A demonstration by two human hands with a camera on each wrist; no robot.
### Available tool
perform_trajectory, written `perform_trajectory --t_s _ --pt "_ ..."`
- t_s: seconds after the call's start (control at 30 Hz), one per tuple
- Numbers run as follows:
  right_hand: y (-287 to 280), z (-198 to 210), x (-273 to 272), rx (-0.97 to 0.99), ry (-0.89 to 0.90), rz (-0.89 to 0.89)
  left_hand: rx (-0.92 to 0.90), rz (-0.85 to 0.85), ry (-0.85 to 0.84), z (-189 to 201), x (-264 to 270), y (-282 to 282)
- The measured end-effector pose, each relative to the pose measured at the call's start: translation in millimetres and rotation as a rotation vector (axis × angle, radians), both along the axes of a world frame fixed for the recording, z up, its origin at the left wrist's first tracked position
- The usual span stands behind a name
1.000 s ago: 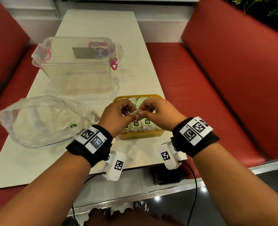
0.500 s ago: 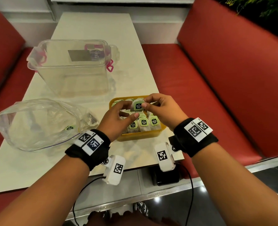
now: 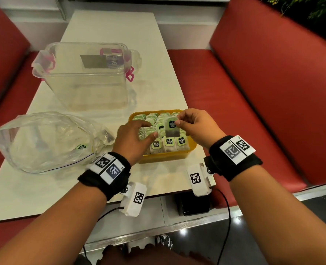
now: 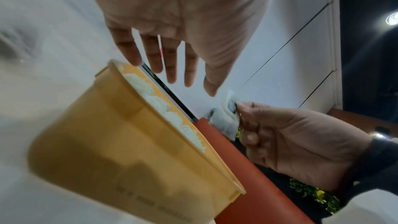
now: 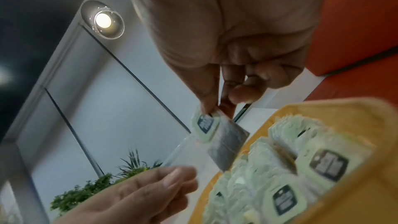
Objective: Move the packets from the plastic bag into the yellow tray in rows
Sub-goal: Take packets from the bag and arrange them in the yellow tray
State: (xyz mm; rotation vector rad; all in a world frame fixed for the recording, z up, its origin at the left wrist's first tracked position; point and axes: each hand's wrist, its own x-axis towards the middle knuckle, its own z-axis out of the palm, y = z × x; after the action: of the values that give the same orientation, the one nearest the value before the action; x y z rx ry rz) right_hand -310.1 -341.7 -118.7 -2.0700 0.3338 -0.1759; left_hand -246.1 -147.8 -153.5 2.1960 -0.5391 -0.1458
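Green-labelled paper tea packet (image 3: 171,127) now hangs from the right hand (image 3: 197,125), pinched alone above the nearly full yellow plastic tray (image 3: 164,156); the left hand (image 3: 134,139) has let go, fingers loose. Next, slot it in a row.

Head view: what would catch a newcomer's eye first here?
The right hand pinches one tea packet by its top, hanging above the yellow tray, which is already packed with rows of green-labelled packets. The left hand hovers open over the tray's left side. To the left lies a nearly empty plastic bag; a clear lidless container stands behind.
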Motion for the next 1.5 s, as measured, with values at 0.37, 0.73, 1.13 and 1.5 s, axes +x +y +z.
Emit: perform_trajectory --t_s 0.37,0.73,1.13,1.5 --pt "-21 -21 -6 -0.376 0.357 -0.014 0.106 0.141 0.071 -16 3 20" --pt "-6 -18 -10 -0.737 0.375 0.025 0.094 0.121 0.156 -21 0 23" --pt "0 -9 -8 -0.899 0.495 0.099 0.108 0.119 0.157 -18 -5 23" --pt "39 14 1 -0.844 0.239 0.109 -0.024 0.096 -0.176 27 -3 44"
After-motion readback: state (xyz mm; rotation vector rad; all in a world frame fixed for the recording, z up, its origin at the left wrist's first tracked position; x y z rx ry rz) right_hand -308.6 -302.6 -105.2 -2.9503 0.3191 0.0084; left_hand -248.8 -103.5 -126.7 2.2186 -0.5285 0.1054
